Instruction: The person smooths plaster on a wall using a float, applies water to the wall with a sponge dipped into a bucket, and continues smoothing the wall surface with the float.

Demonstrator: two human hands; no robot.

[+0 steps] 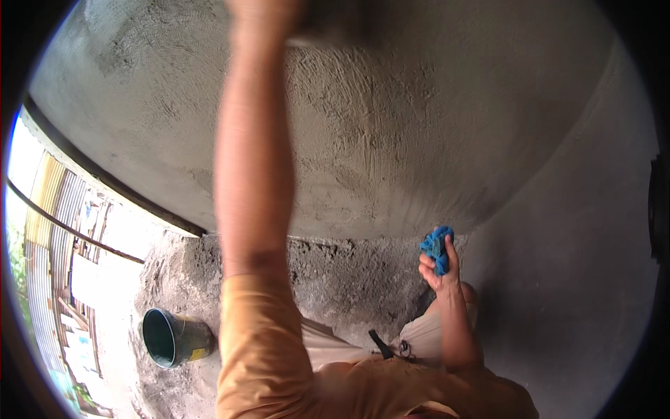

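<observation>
My left arm stretches up across the wall. My left hand [264, 12], blurred and partly cut off by the upper edge, grips a dark, flat plastering float [338, 22], smeared by motion, against the wet grey plaster [363, 105]. Ridges and rough streaks mark the plaster below the float; it looks smoother toward the right. Close to my knee, my right hand [442, 271] is closed around a crumpled blue cloth [437, 246], held apart from the wall.
A dark bucket [176, 339] stands tilted in view on the rough, mortar-strewn ground [335, 276] at the left. A wall opening's edge [112, 188] runs along the left, with corrugated metal sheets [59, 216] outside. Another smooth grey wall [558, 272] meets the plastered one at the right.
</observation>
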